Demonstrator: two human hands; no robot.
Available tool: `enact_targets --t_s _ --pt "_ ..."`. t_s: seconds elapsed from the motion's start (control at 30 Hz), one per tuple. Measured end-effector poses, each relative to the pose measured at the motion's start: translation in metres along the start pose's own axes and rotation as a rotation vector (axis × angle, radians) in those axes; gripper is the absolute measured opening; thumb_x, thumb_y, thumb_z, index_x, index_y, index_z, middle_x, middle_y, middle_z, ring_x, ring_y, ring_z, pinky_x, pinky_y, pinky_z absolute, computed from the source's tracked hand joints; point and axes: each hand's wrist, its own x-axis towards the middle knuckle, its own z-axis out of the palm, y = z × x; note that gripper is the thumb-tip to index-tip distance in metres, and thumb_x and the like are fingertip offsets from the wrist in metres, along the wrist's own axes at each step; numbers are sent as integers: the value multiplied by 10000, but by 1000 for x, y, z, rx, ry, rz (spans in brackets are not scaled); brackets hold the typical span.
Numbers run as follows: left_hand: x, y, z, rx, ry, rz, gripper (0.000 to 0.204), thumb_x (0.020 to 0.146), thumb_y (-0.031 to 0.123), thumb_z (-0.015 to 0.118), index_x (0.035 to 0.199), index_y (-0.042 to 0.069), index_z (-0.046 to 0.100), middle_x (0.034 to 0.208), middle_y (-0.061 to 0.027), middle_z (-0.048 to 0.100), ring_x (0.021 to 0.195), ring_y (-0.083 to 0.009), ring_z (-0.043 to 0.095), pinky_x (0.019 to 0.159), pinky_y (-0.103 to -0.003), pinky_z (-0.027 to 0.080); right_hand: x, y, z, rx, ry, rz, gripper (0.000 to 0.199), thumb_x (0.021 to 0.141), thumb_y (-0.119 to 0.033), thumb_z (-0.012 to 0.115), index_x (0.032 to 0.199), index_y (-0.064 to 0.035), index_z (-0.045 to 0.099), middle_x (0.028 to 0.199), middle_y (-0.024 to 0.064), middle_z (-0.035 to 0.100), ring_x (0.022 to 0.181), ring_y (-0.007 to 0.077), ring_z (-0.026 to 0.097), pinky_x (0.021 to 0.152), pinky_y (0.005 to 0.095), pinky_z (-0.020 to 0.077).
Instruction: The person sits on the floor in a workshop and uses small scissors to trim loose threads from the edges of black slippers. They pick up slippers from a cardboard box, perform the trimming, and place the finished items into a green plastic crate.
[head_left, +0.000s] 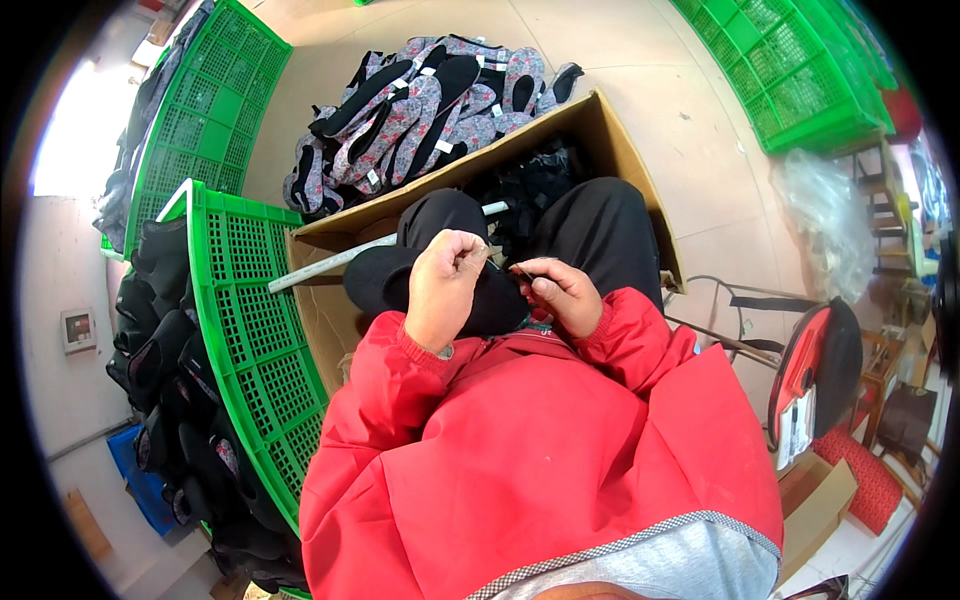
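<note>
Inside carton (pixel 612 138), black pieces (pixel 545 168), left hand (pixel 440 288) nearby

Left grip (pixel 452 282), right grip (pixel 560 295) close together, both pinched.

I count one left hand (pixel 440 295) and one right hand (pixel 565 297), one pale rod (pixel 332 264), two green crates (pixel 255 300) at left, and more than ten floral slippers (pixel 405 125) in one pile.

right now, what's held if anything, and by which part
Cannot be told: left hand and right hand are pinched, but anything they grip is too small to tell.
</note>
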Motion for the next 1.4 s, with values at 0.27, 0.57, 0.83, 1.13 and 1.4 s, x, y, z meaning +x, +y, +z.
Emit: enact_targets --t_s 0.27,0.57,0.83,1.13,1.4 --pt "-3 36 -14 481 -162 444 287 634 -37 644 901 65 676 988 -75 574 994 -293 541 871 -366 452 2 5 0 72 -18 -56 311 997 -229 539 1244 -44 579 966 6 604 709 39 495 598 177 409" --pt "-1 51 -10 759 -222 532 107 676 76 686 780 58 680 986 -76 568 995 -298 533 843 -413 453 0 6 -2 120 -12 -19 309 998 -218 536 1244 -35 573 968 9 603 699 44 486 603 181 393" --pt "16 33 -10 515 -228 534 45 747 46 669 785 44 646 816 -89 594 830 -292 577 750 -362 468 -1 6 -1 132 -27 -33 320 996 -216 540 1249 -22 569 986 17 601 816 68 522 697 199 432" --pt "28 20 -16 349 -318 292 46 833 58 640 860 23 632 766 -91 624 733 -221 618 689 -312 481 0 -10 10 -234 4 -102 243 975 -134 545 1148 15 626 982 47 610 889 120 567 803 250 454" --pt "28 15 -13 229 -375 185 43 859 45 630 885 10 629 769 -46 620 733 -118 576 701 -268 469 0 -17 16 -383 52 -86 227 947 -125 576 1129 -4 637 956 93 632 895 175 604 821 273 462"
